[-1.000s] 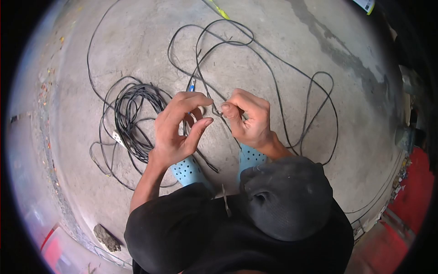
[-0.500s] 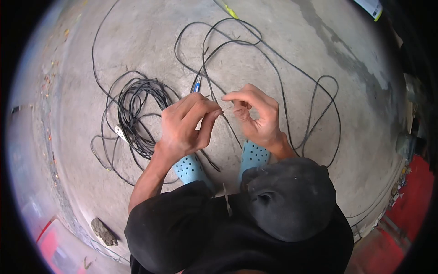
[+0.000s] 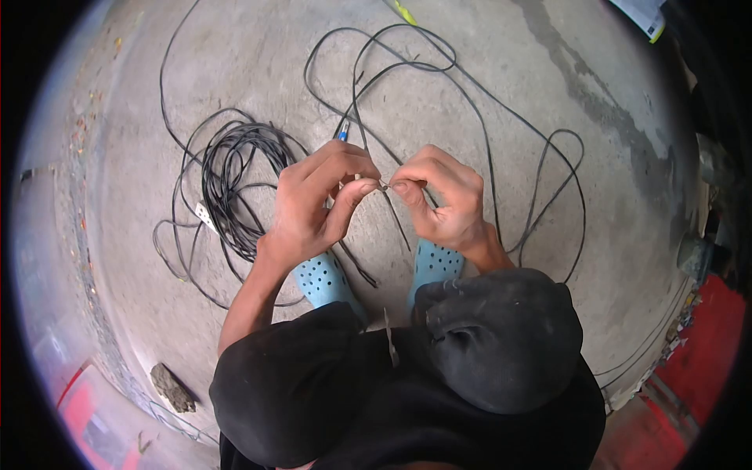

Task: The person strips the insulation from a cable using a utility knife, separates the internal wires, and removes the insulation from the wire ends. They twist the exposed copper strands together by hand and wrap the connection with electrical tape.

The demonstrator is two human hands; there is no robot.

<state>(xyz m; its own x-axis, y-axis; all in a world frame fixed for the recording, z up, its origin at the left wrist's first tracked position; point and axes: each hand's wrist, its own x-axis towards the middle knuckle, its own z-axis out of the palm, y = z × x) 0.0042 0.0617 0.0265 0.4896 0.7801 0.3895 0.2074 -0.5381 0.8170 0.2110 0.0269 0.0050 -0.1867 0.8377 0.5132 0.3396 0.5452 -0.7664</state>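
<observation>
Left hand (image 3: 317, 200) and right hand (image 3: 442, 200) meet fingertip to fingertip, both pinching a thin wire end (image 3: 384, 186) held level between them, above the blue sandals (image 3: 325, 280). The wire's short axis runs left–right, both hands equally near. The coiled black cable (image 3: 235, 184) lies on the concrete left of the left hand.

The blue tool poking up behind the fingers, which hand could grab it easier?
Probably the left hand. The blue tool sticks up right behind its knuckles, apparently tucked in that hand, while the right hand sits farther off. Both hands pinch the thin wire end between them.
</observation>
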